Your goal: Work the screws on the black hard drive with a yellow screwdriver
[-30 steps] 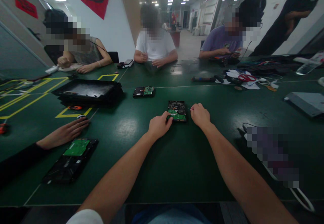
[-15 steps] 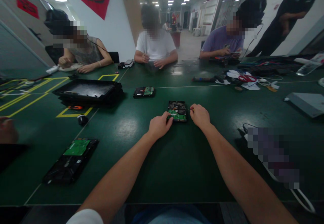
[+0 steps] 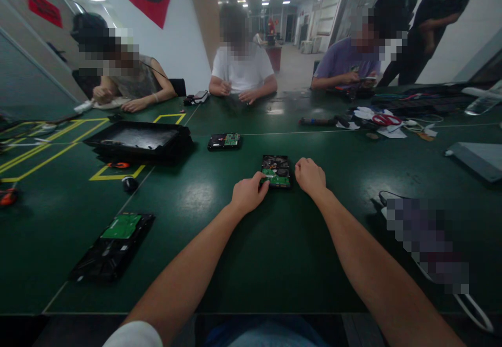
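A hard drive (image 3: 276, 165) with a green circuit board facing up lies flat on the green table in front of me. My left hand (image 3: 249, 192) has its thumb and index finger at the drive's near left corner, gripping the edge. Just right of the drive, my right hand (image 3: 310, 177) is closed with curled fingers, a small gap away from it. Whatever its fingertips may hold is hidden. A second hard drive (image 3: 224, 141) rests farther back to the left. A third, larger-looking drive (image 3: 112, 247) lies near the table's left front.
Black trays (image 3: 141, 140) are stacked at the left behind a small black object (image 3: 129, 184). An orange-and-black object (image 3: 8, 196) lies at the left edge. Papers and cables (image 3: 386, 119) clutter the back right, near a grey box (image 3: 476, 160). Several people sit or stand across the table.
The view has shifted slightly. A neighbour's hand at the left edge has gone out of view, and an orange-and-black object shows there. My hands keep almost the same place by the drive.
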`<state>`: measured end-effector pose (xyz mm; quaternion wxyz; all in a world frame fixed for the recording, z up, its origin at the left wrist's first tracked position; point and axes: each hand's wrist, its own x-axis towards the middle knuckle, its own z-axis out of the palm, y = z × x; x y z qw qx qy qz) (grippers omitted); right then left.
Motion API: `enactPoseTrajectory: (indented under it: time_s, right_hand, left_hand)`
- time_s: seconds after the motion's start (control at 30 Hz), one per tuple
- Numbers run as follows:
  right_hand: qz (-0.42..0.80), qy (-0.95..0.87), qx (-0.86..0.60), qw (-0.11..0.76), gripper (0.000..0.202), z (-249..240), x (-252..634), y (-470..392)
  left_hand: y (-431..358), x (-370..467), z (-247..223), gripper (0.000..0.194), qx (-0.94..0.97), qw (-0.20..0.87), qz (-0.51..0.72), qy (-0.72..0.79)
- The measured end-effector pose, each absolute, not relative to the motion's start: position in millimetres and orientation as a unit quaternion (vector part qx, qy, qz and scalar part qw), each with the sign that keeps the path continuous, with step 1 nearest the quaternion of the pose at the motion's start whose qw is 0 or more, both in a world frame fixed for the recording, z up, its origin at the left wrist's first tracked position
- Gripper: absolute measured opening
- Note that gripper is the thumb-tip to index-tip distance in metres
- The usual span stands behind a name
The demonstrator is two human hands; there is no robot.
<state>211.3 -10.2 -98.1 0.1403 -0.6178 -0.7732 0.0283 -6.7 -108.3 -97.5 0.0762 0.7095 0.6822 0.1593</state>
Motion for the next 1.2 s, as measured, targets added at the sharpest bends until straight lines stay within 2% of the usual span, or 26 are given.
enactPoseTrajectory:
  time_s: [0.3, 0.53, 0.83, 1.0, 1.2]
  right_hand:
    - [0.028, -0.737, -0.647, 0.194, 0.015, -104.8, 253.5, -0.4]
    - [0.064, -0.763, -0.623, 0.161, 0.023, -109.8, 256.5, 1.9]
    - [0.077, -0.77, -0.618, 0.137, 0.022, -107.3, 249.2, 3.6]
    - [0.05, -0.757, -0.635, 0.149, 0.023, -107.0, 248.3, 3.4]
    - [0.048, -0.775, -0.607, 0.166, 0.016, -109.2, 245.4, 2.1]
  left_hand:
    - [-109.2, -6.0, -97.6, 0.038, 0.711, 0.077, 0.159, 0.681]
    - [-108.9, -6.5, -96.7, 0.04, 0.714, 0.074, 0.163, 0.677]
    - [-109.1, -6.6, -98.6, 0.039, 0.717, 0.067, 0.17, 0.672]
    - [-108.1, -5.4, -97.9, 0.039, 0.711, 0.069, 0.156, 0.682]
    - [-109.1, -5.6, -96.5, 0.039, 0.712, 0.074, 0.156, 0.68]
